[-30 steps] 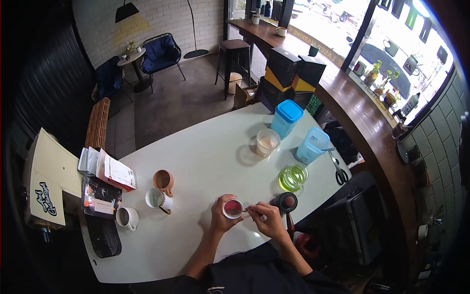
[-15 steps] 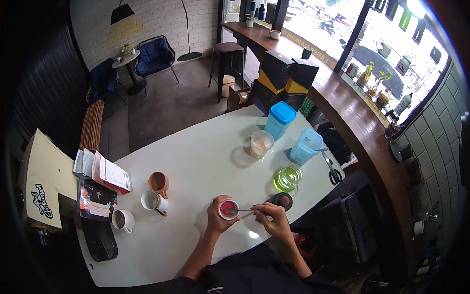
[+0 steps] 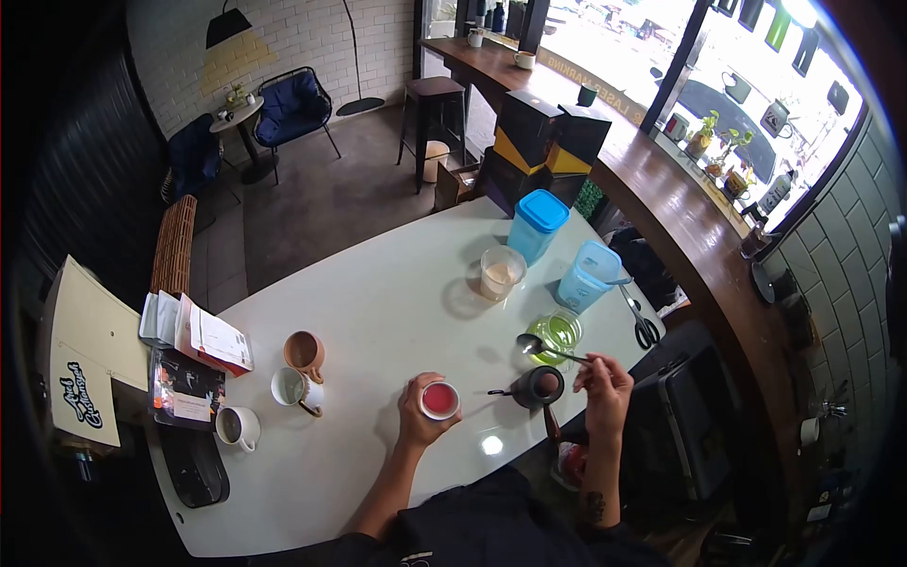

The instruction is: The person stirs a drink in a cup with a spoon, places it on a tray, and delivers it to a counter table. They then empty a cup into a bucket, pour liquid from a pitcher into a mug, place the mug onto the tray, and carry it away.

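My left hand is wrapped round a small white cup with red liquid in it, near the table's front edge. My right hand pinches the handle end of a metal spoon. The spoon's bowl is over or beside the near left side of a clear glass jug of green liquid; whether it touches the glass I cannot tell. Just left of my right hand sits a dark round vessel with a brown handle and a brown rounded thing inside.
Farther back stand a lidded blue container, an open blue container and a clear tub of pale contents. Black scissors lie at the right edge. Several mugs, including a brown mug, stand left, near a card holder.
My right hand has moved right and up with the spoon, away from the red-filled cup to near the green jug. The dark vessel's handle is now uncovered. My left hand keeps the cup in place.
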Motion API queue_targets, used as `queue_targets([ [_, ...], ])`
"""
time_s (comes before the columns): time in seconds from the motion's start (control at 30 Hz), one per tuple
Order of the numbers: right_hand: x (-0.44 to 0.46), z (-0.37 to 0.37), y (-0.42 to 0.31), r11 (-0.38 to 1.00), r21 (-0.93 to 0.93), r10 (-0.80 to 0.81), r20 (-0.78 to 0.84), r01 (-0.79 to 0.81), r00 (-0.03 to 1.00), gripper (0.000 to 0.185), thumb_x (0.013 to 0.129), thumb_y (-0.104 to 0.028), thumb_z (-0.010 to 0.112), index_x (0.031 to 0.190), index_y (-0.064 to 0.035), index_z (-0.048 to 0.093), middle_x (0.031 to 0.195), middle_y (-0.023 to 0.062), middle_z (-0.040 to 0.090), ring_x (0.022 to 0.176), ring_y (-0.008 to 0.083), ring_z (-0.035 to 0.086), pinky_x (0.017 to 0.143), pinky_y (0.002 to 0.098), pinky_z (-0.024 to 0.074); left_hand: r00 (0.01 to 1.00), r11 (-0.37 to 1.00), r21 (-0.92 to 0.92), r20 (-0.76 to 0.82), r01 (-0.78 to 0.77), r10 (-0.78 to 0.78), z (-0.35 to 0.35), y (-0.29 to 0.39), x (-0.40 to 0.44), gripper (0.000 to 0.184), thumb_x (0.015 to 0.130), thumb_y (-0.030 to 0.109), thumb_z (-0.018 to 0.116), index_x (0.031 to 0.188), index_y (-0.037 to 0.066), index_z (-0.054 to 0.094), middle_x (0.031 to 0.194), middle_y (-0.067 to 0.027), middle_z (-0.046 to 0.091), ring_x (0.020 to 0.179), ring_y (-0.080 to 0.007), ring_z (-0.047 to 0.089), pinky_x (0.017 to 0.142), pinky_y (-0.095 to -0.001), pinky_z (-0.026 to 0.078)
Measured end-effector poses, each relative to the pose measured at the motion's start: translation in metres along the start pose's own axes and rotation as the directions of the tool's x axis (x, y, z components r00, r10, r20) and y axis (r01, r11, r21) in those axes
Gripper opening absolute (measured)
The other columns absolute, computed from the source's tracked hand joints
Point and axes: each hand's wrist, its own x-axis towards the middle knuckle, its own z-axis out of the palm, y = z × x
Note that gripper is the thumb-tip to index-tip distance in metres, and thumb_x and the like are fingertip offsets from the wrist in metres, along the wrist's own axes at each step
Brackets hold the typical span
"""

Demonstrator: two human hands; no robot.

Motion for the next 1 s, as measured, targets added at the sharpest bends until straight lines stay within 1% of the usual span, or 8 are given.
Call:
queue_targets([
  [0.03, 0.005, -0.006, -0.006, 1.000, -0.016, -0.013, -0.058, 0.012, 0.998, 0.023, 0.101, -0.013, 0.056, 0.109, 0.0075, 0.064, 0.082, 0.0105, 0.065, 0.066, 0.0160, 0.062, 0.058, 0.0272, 0.0497, 1.000, 1.000, -0.006, -0.001, 0.001, -0.001, 0.000, 0.000, 0.000, 0.058, 0.064, 0.015, 0.087, 0.113, 0.005, 0.056, 0.110, -0.0134, 0.064, 0.098, -0.0264, 0.066, 0.087, -0.0375, 0.053],
  [0.07, 0.011, -0.008, -0.012, 1.000, -0.008, -0.029, -0.134, 0.029, 0.991, 0.022, 0.100, -0.010, 0.056, 0.108, 0.0084, 0.065, 0.076, 0.0112, 0.065, 0.061, 0.0158, 0.062, 0.058, 0.0279, 0.0505, 1.000, 1.000, -0.006, -0.001, 0.003, -0.003, 0.002, -0.002, -0.001, 0.058, 0.064, 0.015, 0.087, 0.113, 0.005, 0.056, 0.110, -0.0134, 0.064, 0.098, -0.0264, 0.066, 0.087, -0.0375, 0.053],
  [0.13, 0.021, -0.020, -0.020, 0.996, -0.064, -0.068, -0.164, 0.058, 0.984, 0.023, 0.100, -0.011, 0.057, 0.109, 0.0081, 0.066, 0.077, 0.0110, 0.065, 0.062, 0.0154, 0.063, 0.057, 0.0279, 0.0508, 0.997, 0.997, -0.032, -0.031, 0.063, -0.064, 0.004, -0.004, -0.002, 0.063, 0.059, 0.028, 0.091, 0.109, 0.008, 0.058, 0.106, -0.0107, 0.066, 0.099, -0.0332, 0.064, 0.087, -0.0446, 0.052],
  [0.2, 0.029, -0.028, -0.027, 0.992, -0.103, -0.087, -0.160, 0.071, 0.983, 0.023, 0.099, -0.011, 0.059, 0.109, 0.0077, 0.067, 0.078, 0.0112, 0.066, 0.063, 0.0151, 0.064, 0.057, 0.0273, 0.0514, 0.997, 0.997, -0.037, -0.025, 0.068, -0.069, 0.005, -0.005, -0.002, 0.063, 0.059, 0.028, 0.090, 0.110, 0.007, 0.058, 0.106, -0.0109, 0.066, 0.099, -0.0332, 0.064, 0.087, -0.0445, 0.053],
  [0.27, 0.035, -0.030, -0.034, 0.969, -0.241, -0.096, -0.141, 0.060, 0.985, 0.022, 0.099, -0.011, 0.059, 0.108, 0.0076, 0.067, 0.079, 0.0114, 0.067, 0.063, 0.0148, 0.065, 0.058, 0.0270, 0.0518, 0.997, 0.996, -0.041, -0.018, 0.073, -0.074, 0.005, -0.006, -0.002, 0.063, 0.059, 0.028, 0.090, 0.110, 0.007, 0.058, 0.106, -0.0111, 0.066, 0.099, -0.0332, 0.065, 0.086, -0.0443, 0.053],
  [0.4, 0.048, -0.035, -0.031, 0.954, -0.299, -0.071, -0.124, 0.031, 0.990, 0.022, 0.099, -0.014, 0.061, 0.108, 0.0054, 0.067, 0.081, 0.0097, 0.067, 0.063, 0.0129, 0.063, 0.057, 0.0248, 0.0502, 0.997, 0.997, -0.044, -0.017, 0.069, -0.070, 0.005, -0.007, -0.001, 0.064, 0.058, 0.026, 0.091, 0.109, 0.007, 0.058, 0.106, -0.0117, 0.066, 0.098, -0.0334, 0.065, 0.085, -0.0441, 0.054],
  [0.97, 0.072, -0.041, -0.002, 0.939, -0.343, -0.027, -0.094, -0.007, 0.995, 0.021, 0.099, -0.015, 0.063, 0.105, 0.0044, 0.069, 0.077, 0.0071, 0.067, 0.062, 0.0100, 0.062, 0.056, 0.0218, 0.0500, 0.993, 0.993, -0.016, 0.022, 0.113, -0.113, -0.001, -0.004, 0.004, 0.062, 0.061, 0.027, 0.088, 0.111, 0.007, 0.057, 0.105, -0.0113, 0.066, 0.094, -0.0335, 0.066, 0.084, -0.0439, 0.053],
  [1.0, 0.072, -0.041, -0.002, 0.934, -0.357, -0.025, -0.083, -0.006, 0.996, 0.021, 0.099, -0.014, 0.063, 0.105, 0.0046, 0.069, 0.077, 0.0070, 0.066, 0.062, 0.0097, 0.062, 0.056, 0.0217, 0.0498, 0.995, 0.995, 0.002, 0.032, 0.098, -0.098, -0.002, -0.004, 0.005, 0.060, 0.064, 0.024, 0.087, 0.112, 0.006, 0.057, 0.105, -0.0108, 0.066, 0.094, -0.0294, 0.066, 0.084, -0.0411, 0.052],
])
